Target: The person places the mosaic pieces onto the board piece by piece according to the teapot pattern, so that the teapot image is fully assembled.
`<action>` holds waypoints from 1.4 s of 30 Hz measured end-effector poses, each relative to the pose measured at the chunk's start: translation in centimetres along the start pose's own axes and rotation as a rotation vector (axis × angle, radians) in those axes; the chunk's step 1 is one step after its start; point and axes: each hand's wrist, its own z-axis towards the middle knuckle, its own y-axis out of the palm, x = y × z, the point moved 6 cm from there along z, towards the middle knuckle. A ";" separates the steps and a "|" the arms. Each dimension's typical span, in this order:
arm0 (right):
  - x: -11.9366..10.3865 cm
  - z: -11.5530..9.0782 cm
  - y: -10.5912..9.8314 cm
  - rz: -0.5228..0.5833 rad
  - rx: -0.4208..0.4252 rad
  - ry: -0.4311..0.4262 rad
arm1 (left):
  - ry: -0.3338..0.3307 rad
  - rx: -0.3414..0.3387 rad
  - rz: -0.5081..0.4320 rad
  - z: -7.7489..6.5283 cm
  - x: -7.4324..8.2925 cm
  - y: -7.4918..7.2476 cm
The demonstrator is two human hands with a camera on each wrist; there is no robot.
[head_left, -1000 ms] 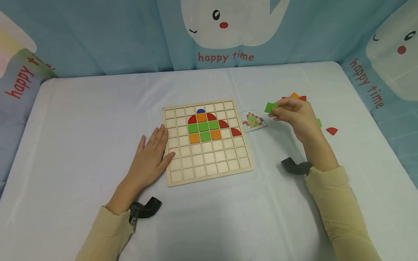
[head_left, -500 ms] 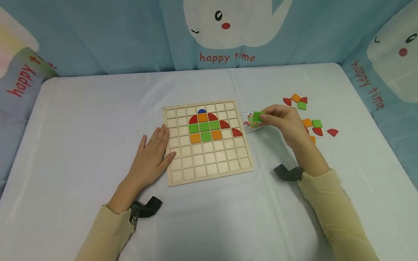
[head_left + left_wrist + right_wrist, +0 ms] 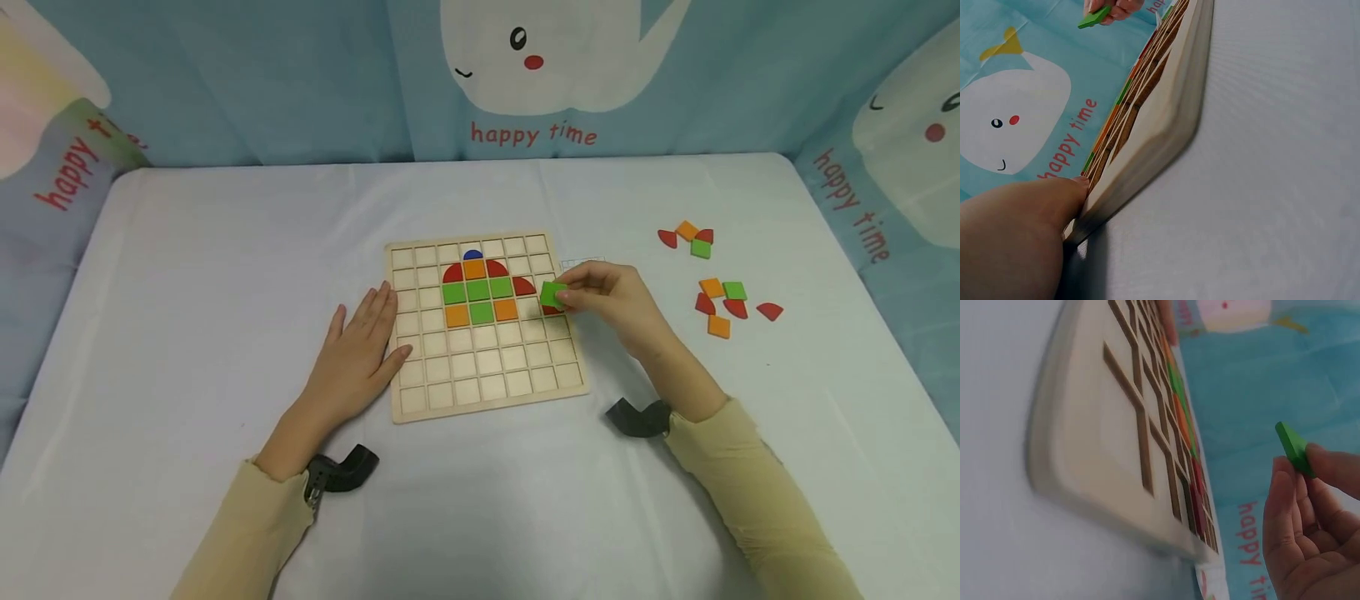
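My right hand (image 3: pixel 611 302) pinches a green square tile (image 3: pixel 553 293) between thumb and fingers, above the right edge of a wooden grid board (image 3: pixel 480 403). In the right wrist view the same green tile (image 3: pixel 1295 450) is held clear of the board. Partly under it sits a red quarter-circle tile (image 3: pixel 552 311). My left hand (image 3: pixel 351 354) lies flat with straight fingers along the board's left edge, its thumb on the rim. Green, orange, red and blue tiles fill several cells in the board's upper middle, among them an orange square (image 3: pixel 475 268) and a blue half-circle (image 3: pixel 472 255).
A printed pattern card (image 3: pixel 583 262) lies right of the board, mostly hidden behind my right hand. Farther right are two loose groups of tiles, including a green square (image 3: pixel 701 249) and an orange square (image 3: pixel 718 326). A lone red quarter-circle (image 3: pixel 769 311) lies beside them.
My right hand has carried the green tile leftward, from beside the loose tiles, across the pattern card, to above the board. My left hand has stayed at the board's edge. The view has shifted slightly.
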 end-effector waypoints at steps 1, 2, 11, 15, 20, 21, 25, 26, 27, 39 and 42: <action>0.0 0.0 0.3 -0.004 -0.009 0.009 | 0.001 0.000 0.000 0.1 0.0 0.0; 0.0 0.1 0.7 -0.005 -0.016 0.018 | 0.003 0.000 -0.001 0.1 0.1 0.0; -0.1 -0.1 4.3 0.016 -0.141 0.079 | 0.000 -0.004 0.006 0.0 0.0 -0.1; -0.3 -0.2 5.7 0.043 -0.178 0.087 | -0.003 -0.006 0.009 0.0 0.0 -0.1; -0.1 0.1 7.2 0.036 -0.214 0.083 | -0.007 -0.008 0.010 0.0 -0.1 -0.1; 0.0 0.1 7.5 0.026 -0.220 0.081 | -0.007 -0.008 0.010 0.0 -0.1 0.0; 0.2 0.4 8.2 -0.007 -0.233 0.083 | -0.003 -0.009 0.011 0.0 0.0 0.0; 0.3 0.4 8.4 -0.008 -0.235 0.089 | -0.002 -0.009 0.010 0.0 0.0 0.0; 0.4 0.5 8.5 -0.011 -0.235 0.094 | -0.001 -0.008 0.010 0.0 0.0 0.0; 0.8 1.2 9.8 0.001 -0.260 0.111 | 0.000 -0.002 0.006 0.0 0.0 0.0; 0.8 1.2 9.9 -0.023 -0.272 0.086 | 0.000 -0.002 0.005 0.0 0.0 0.0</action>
